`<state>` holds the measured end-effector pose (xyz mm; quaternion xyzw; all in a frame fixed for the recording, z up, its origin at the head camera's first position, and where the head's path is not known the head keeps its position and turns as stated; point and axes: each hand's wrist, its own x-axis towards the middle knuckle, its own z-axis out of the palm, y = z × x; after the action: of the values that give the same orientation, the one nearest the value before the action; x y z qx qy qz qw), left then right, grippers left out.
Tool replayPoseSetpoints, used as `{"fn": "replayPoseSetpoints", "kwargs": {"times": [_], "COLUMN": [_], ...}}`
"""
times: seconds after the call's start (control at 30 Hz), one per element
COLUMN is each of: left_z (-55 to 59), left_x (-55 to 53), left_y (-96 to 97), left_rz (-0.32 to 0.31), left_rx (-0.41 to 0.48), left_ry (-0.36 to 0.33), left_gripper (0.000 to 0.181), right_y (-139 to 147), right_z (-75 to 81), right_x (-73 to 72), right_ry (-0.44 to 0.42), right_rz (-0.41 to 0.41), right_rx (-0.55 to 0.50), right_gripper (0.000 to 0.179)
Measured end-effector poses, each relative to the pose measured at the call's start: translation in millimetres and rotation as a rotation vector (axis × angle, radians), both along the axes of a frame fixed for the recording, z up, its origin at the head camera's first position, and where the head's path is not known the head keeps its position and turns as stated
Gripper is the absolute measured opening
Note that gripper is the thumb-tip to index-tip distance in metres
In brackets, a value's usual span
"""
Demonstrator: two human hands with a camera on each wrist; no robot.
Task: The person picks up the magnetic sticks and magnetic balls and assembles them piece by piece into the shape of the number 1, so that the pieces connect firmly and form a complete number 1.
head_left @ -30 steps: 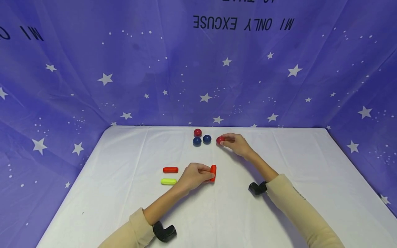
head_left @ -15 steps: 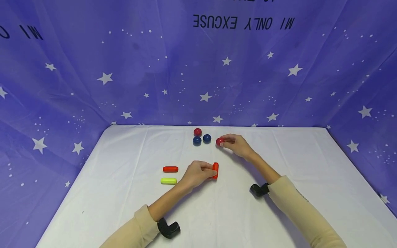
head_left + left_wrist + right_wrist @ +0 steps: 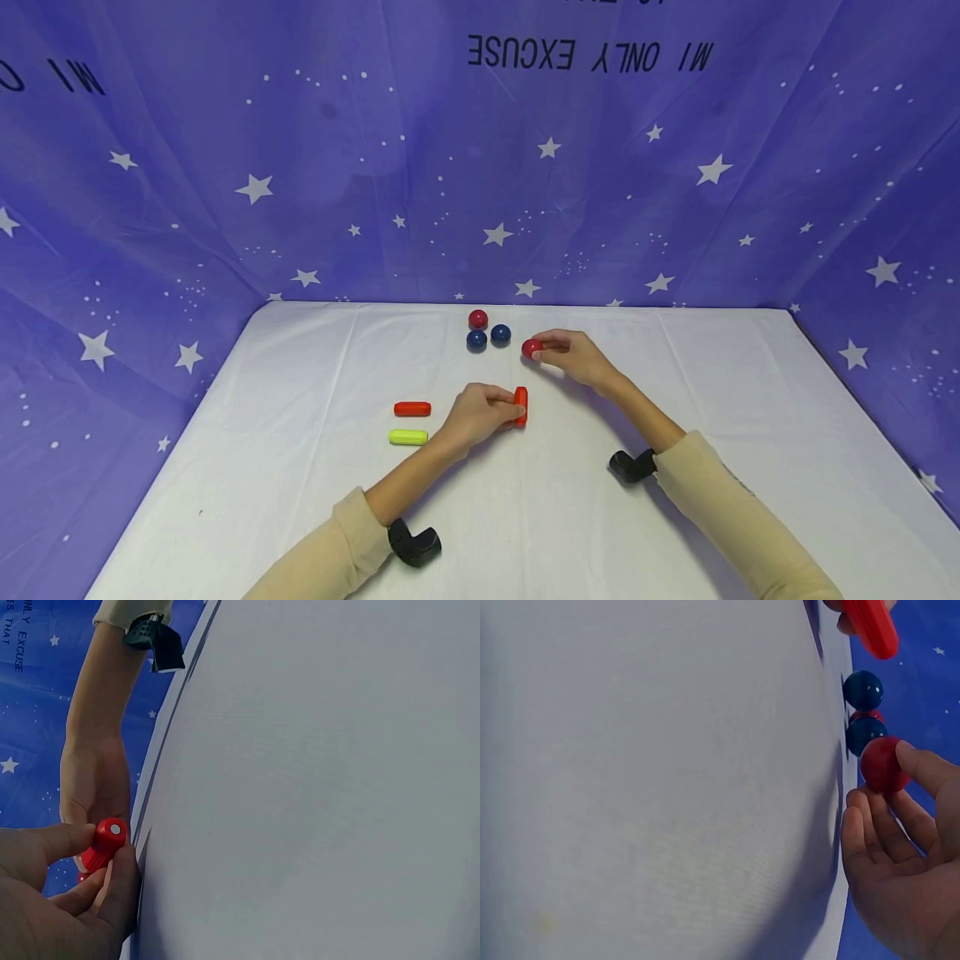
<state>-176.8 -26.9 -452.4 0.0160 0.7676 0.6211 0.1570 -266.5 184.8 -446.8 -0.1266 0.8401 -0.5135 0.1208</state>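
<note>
Between thumb and fingers my left hand (image 3: pixel 480 414) pinches a short red rod (image 3: pixel 521 406), which points away from me. A pale round disc shows on the end of that rod (image 3: pixel 115 829) in the left wrist view. My right hand (image 3: pixel 577 358) pinches a shiny red ball (image 3: pixel 883 765) by its sides, farther back and slightly right of the rod. Rod and ball are apart. Left of the held ball sit two dark blue balls (image 3: pixel 500 335) and another red ball (image 3: pixel 477 319), close together.
A second red rod (image 3: pixel 412 409) and a yellow-green rod (image 3: pixel 408 437) lie left of my left hand on the white tablecloth (image 3: pixel 247 467). Behind the table's far edge hangs a purple star-patterned cloth (image 3: pixel 420 150). Black wrist mounts (image 3: pixel 415 546) stick out from both sleeves.
My left hand has carried the red rod a little away from me and to the right. My right hand has brought the red ball slightly nearer to me.
</note>
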Motion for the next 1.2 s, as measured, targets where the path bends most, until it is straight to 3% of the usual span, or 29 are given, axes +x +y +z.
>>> {"fn": "replayPoseSetpoints", "kwargs": {"times": [0.6,1.2], "left_z": [9.5,10.2], "left_x": [-15.2,-33.0], "left_y": [13.4,25.0], "left_rz": [0.028,0.056], "left_rx": [-0.029,-0.021], "left_ry": [0.018,0.022], "left_gripper": [0.02,0.018], "right_y": [7.1,9.4], "right_z": [-3.3,-3.7], "right_x": [-0.1,-1.7], "right_ry": [-0.001,-0.017], "right_rz": [0.032,0.022], "right_rx": [-0.017,-0.008], "right_gripper": [0.04,0.04]}}
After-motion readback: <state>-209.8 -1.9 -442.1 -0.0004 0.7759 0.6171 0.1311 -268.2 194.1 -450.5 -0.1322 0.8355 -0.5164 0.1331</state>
